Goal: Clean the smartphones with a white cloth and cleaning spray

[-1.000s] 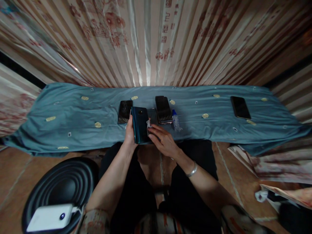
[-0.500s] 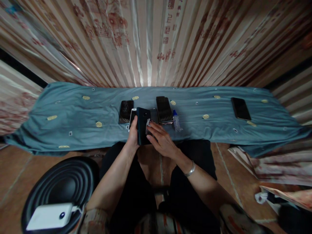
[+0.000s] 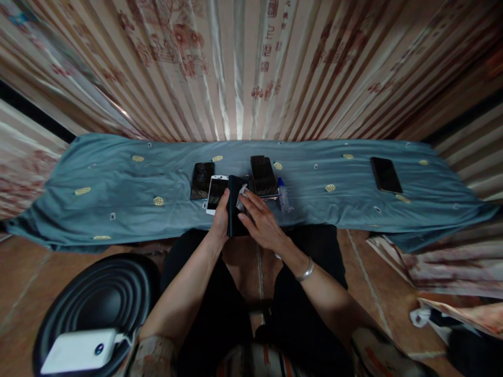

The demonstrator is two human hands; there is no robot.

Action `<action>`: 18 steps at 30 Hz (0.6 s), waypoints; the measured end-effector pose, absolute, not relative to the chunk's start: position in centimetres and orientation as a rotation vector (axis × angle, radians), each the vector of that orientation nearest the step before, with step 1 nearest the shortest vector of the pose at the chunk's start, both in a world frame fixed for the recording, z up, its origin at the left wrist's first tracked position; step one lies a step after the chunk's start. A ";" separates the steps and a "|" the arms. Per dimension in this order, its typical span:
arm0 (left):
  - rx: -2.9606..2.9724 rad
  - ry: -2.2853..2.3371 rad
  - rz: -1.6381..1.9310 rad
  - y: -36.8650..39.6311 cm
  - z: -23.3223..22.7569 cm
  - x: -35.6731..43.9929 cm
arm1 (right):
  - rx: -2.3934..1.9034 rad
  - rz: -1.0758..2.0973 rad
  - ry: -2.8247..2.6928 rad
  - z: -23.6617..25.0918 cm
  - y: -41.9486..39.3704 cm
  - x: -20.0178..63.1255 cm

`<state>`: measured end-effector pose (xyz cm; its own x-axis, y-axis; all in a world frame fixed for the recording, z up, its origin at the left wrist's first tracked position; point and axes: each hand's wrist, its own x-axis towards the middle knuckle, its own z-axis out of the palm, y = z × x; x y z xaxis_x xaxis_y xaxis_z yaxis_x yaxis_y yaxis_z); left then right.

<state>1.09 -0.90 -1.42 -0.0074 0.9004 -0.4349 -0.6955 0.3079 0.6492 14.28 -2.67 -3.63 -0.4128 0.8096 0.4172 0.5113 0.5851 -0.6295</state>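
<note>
Frame centre: left hand (image 3: 221,217) grips a dark teal slab-shaped phone (image 3: 234,209), fingers wrapped round its left edge, phone tilted up on edge over the near hem of the blue-grey patterned cloth (image 3: 118,193). Right hand (image 3: 262,222) lies flat against the phone's right face, fingers extended, pinning a small white wipe (image 3: 241,191) to its upper part.

Just left of the held phone: white-framed phone (image 3: 217,192) flat on the cloth, then a black glossy phone (image 3: 202,180) touching it. Just right: a black phone with metallic rim (image 3: 263,177), then a small clear bottle with blue cap (image 3: 282,195) lying down. Far right: another black phone (image 3: 385,175), well apart. Lower left: white power bank (image 3: 80,351) on a black ribbed round stool (image 3: 98,298).
</note>
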 end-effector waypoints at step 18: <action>0.237 0.971 1.262 -0.7 -0.7 0.5 | -0.956 0.543 -2.132 -3.1 -3.6 13.3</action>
